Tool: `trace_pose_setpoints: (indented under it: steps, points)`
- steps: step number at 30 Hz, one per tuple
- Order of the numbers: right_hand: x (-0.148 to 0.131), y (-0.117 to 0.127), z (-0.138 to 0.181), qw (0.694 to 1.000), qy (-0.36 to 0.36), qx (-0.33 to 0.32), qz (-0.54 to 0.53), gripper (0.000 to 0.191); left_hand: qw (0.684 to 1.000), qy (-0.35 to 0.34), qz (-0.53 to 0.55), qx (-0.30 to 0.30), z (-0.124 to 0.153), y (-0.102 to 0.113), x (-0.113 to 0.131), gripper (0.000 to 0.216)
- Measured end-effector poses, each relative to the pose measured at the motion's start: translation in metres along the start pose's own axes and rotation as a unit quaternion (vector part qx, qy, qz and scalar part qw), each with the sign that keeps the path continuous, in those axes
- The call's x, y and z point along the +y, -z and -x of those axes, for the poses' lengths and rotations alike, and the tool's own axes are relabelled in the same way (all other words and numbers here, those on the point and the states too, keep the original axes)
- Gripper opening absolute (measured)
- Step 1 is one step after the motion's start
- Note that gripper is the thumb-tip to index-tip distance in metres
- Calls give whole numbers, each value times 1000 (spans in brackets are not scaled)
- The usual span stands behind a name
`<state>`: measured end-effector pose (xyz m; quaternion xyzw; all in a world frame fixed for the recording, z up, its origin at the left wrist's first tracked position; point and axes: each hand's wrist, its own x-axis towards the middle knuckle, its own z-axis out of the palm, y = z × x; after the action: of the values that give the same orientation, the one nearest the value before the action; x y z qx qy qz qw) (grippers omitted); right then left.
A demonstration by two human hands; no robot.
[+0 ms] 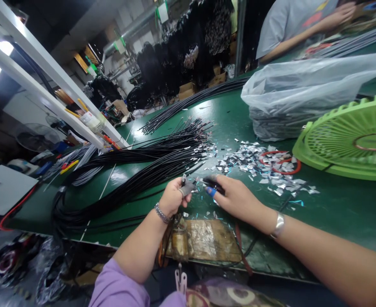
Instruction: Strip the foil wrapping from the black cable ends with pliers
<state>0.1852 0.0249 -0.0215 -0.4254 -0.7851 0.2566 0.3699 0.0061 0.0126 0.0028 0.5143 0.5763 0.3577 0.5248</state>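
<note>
My left hand [173,197] is closed around the end of a black cable [133,187], with a grey piece pinched at its fingertips. My right hand [235,197] is closed on a small dark tool with a blue tip [211,187], held right against the cable end. Both hands hover just above the green table [335,209], near its front edge. A large bundle of black cables [162,155] fans out to the left and behind my left hand. Silver foil scraps [258,164] lie scattered beyond my right hand.
A green plastic fan grille [348,140] lies at the right. A clear plastic bag [303,94] holding cables sits behind it. A red ring [295,167] lies among the scraps. Another person in a grey shirt [290,21] works at the far right. A white shelf frame [47,81] crosses the left.
</note>
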Motion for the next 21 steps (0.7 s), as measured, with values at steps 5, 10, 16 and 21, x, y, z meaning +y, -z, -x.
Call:
trace_pose_setpoints:
  steps: [5, 10, 16, 21]
  points:
    - [5, -7, -4, 961, -98, 54, -252, 26, 1000, -14, -8, -9, 1, -2, -2, 45]
    - [5, -13, -5, 924, -147, 35, -351, 38, 998, -30, -56, -9, 4, -5, -3, 36]
    - [0, -13, -5, 913, -180, 26, -366, 36, 995, -50, -90, 3, 3, -5, -5, 27]
    - [0, -13, -5, 916, -160, 18, -368, 28, 995, -44, -86, 4, 3, -5, -4, 25]
